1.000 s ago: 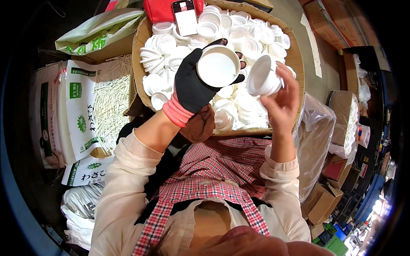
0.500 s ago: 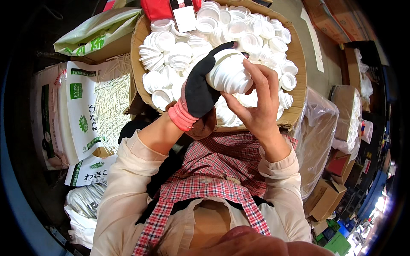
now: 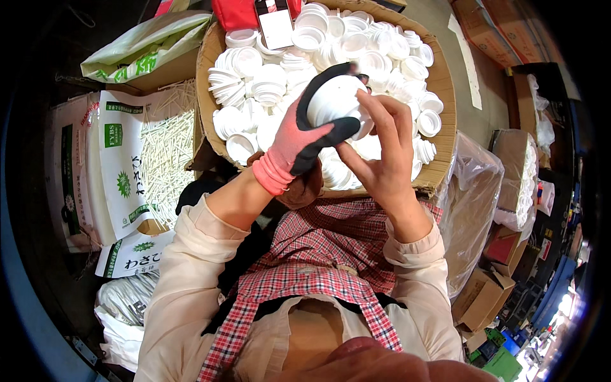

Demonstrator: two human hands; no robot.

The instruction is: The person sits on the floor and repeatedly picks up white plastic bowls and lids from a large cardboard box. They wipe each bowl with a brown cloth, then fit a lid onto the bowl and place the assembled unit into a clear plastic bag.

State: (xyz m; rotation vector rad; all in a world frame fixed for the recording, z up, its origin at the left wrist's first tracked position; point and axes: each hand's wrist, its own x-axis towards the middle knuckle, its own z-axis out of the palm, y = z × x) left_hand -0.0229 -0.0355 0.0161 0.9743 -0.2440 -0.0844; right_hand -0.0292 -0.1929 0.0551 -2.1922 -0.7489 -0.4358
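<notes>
A stack of round white plastic lids [image 3: 334, 100] is held up over a big cardboard box of similar loose lids. My left hand [image 3: 310, 132], in a coral glove with black-coated palm and fingers, wraps round the stack, its thumb lying across the near side. At the stack's right end is my bare right hand [image 3: 389, 141], index finger on the upper rim and thumb lower down, gripping the end lids. Part of that end is hidden behind the fingers.
The open cardboard box [image 3: 443, 105] of lids stands in front of me; a phone [image 3: 275, 28] and a red bag [image 3: 232, 13] lie at its far side. Thin white sticks [image 3: 167, 137] fill a container at left. A plastic-covered box [image 3: 471, 210] stands at right.
My left hand has turned, bringing its thumb over the near side of the stack and showing more coral glove. The stack has turned with it. My right hand has hardly moved.
</notes>
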